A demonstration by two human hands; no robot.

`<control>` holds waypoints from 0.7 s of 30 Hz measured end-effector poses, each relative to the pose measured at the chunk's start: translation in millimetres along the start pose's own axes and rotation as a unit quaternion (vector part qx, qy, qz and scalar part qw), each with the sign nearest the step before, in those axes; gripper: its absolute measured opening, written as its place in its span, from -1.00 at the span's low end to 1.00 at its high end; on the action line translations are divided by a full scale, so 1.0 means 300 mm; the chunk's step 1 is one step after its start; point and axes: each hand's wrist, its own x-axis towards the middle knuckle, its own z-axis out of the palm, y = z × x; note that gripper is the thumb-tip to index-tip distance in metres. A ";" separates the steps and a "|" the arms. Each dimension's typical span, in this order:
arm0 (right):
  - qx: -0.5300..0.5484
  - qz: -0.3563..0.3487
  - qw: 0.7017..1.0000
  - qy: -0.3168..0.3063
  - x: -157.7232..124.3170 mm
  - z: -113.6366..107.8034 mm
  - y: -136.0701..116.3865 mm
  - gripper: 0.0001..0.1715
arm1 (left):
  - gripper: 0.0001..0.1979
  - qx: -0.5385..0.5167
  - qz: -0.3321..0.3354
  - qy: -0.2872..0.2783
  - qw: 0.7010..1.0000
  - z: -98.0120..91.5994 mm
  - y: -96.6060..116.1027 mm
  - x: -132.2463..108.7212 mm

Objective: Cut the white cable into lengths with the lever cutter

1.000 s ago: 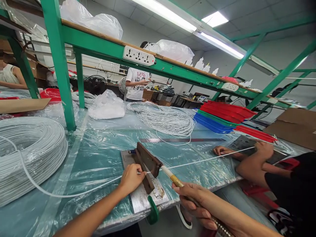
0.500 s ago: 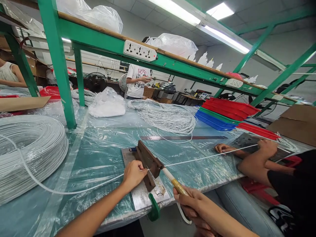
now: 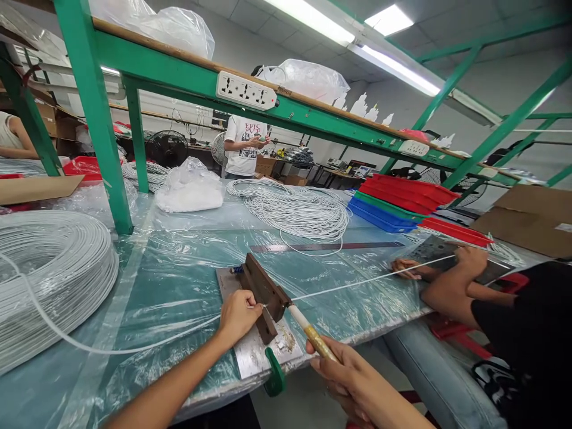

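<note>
**White cord pinched beside a hinged lever cutter**

In the head view, the cord is smooth, thin and pale, curving from a thick, ring-shaped coil at the left. The cutter pairs two brown, worn metal bars with a small dark spring on a scuffed silvery plate; its rod-like handle is part white, part glossy yellow.

The cord runs to the left hand, whose thumb and fingertips pinch it right at the bars. The right hand is wrapped around the handle, below and to the right of the cord. Beyond the cutter, a white length stretches to the hands of a co-worker.

Crinkled clear plastic covers the teal table, and a green clamp sits at its edge. Behind lie a ruler, a heap of white strands and stacked trays, beneath a green-framed shelf.
</note>
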 end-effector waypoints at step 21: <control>0.064 0.181 0.981 0.007 -0.007 -0.024 -0.038 -0.62 | -0.79 -0.048 0.009 -0.018 0.999 0.009 -0.029 0.014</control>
